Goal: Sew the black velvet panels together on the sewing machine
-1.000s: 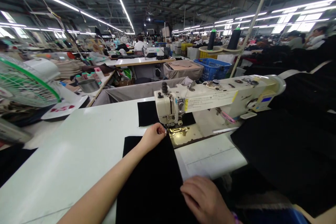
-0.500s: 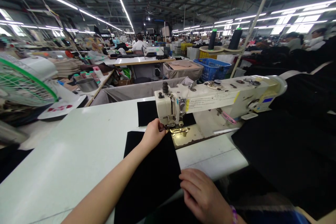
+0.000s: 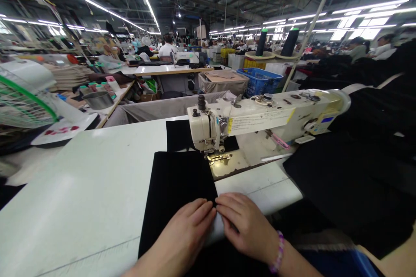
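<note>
A black fabric panel (image 3: 177,181) lies flat on the white sewing table, its far edge close to the needle area of the sewing machine (image 3: 256,117). My left hand (image 3: 190,227) rests over the panel's near right part, fingers closed on its right edge. Fingertip to fingertip with it, my right hand (image 3: 247,225) pinches the same edge from the right; a purple and white bracelet circles that wrist. Another black fabric piece (image 3: 178,135) lies behind the machine head, partly hidden by it. The panel's near end is covered by my hands and arm.
A fan with a green rim (image 3: 29,95) stands at the left, near a metal bowl (image 3: 98,100). Beyond the machine are a blue basket (image 3: 260,81) and black thread cones (image 3: 290,42). Dark fabric (image 3: 351,181) is heaped at the right. People sit farther back.
My left hand has come back from beside the needle to the panel's near right edge, next to my right hand. The right hand has stayed at that edge. The view has shifted slightly.
</note>
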The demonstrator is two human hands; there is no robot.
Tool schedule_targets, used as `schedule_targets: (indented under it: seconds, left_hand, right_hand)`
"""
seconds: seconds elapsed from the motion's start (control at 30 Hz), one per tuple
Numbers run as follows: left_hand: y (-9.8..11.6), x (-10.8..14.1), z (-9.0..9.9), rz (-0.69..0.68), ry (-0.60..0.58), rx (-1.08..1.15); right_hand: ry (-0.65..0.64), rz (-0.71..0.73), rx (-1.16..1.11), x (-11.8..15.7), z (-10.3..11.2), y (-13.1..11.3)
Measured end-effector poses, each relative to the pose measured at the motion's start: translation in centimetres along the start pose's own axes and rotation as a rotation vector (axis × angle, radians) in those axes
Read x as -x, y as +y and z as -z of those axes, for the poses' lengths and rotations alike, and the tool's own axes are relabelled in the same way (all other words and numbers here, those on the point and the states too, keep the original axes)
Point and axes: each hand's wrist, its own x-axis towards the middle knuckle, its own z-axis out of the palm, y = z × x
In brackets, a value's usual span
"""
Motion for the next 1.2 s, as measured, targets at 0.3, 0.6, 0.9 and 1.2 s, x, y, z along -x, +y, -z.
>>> schedule_targets:
  seconds: [0.3, 0.6, 0.9, 1.2]
  left_hand:
    - [-4.0, -3.0, 1.3, 0.048, -0.016, 0.085]
    - [-8.4, -4.7, 0.8, 0.11, -0.032, 0.115]
    - [-10.9, -6.1, 0.5, 0.189, -0.046, 0.048]
    - [-12.1, -5.7, -0.3, 0.546, 0.082, -0.117]
  right_hand:
    - [-0.066, -0.069, 0.085, -4.0, -1.0, 3.0]
    - [-0.098, -0.087, 0.203, -7.9, -2.0, 5.8]
    - [-0.025, -0.176, 0.18, -7.7, -2.1, 5.7]
    - [0.073, -0.173, 0.123, -3.5, -2.1, 3.5]
